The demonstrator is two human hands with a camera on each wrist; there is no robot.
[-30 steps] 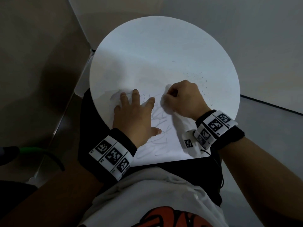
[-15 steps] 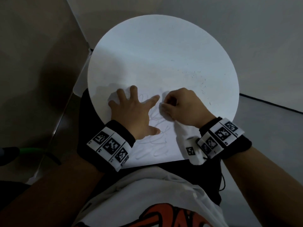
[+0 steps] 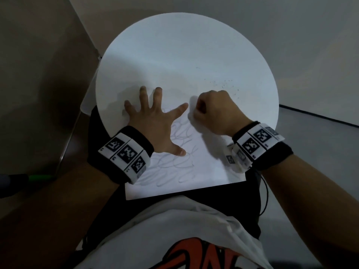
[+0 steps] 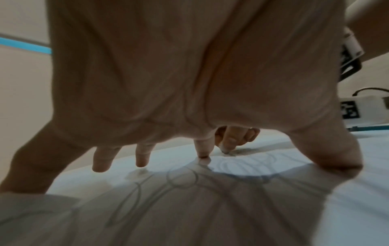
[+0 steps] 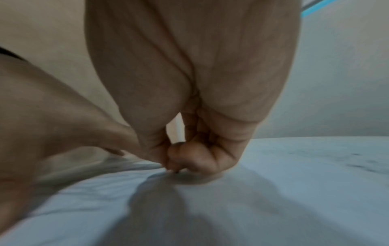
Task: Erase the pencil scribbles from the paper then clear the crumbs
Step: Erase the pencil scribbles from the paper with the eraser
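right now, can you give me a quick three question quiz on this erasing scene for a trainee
1. True or false: the left hand lies spread flat on the paper.
2. Where do the crumbs lie? A) on the table beyond the right hand B) under the left palm C) on the shirt
3. Fill in: the scribbles that remain lie on the part of the paper ____ to the person.

Key: 1 true. 2 A. 3 nearest. The right hand's fingers are curled with their tips on the paper; the eraser itself is too hidden to make out.
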